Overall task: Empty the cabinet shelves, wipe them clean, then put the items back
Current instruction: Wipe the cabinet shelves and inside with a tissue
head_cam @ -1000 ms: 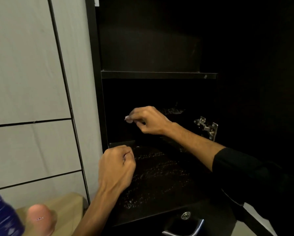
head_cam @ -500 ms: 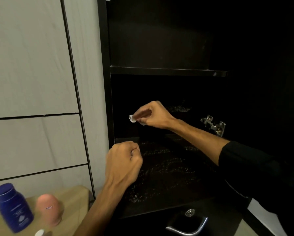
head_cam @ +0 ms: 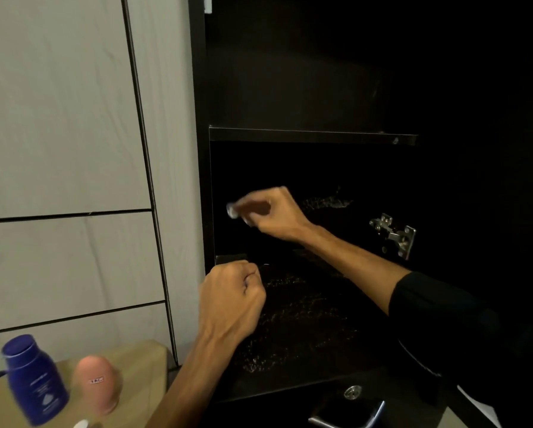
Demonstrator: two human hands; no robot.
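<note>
The dark cabinet stands open with a lower shelf (head_cam: 305,329) smeared with wet streaks and an upper shelf (head_cam: 311,135) above it. My right hand (head_cam: 270,214) reaches into the lower compartment and pinches a small white wipe (head_cam: 232,210) close to the left inner wall. My left hand (head_cam: 231,299) hovers as a closed fist at the shelf's front left corner, holding nothing that I can see. A blue bottle (head_cam: 35,379) and a pink rounded container (head_cam: 96,384) stand on the wooden table (head_cam: 141,362) at the lower left.
A metal door hinge (head_cam: 393,234) sits on the cabinet's right inner side. Below the shelf is a drawer front with a metal handle (head_cam: 348,417) and a lock (head_cam: 352,391). Pale wall panels (head_cam: 58,149) fill the left.
My right hand with the wipe has shifted slightly left and up inside the lower compartment. The view has turned a little, bringing the bottles further into sight. My left fist holds its place.
</note>
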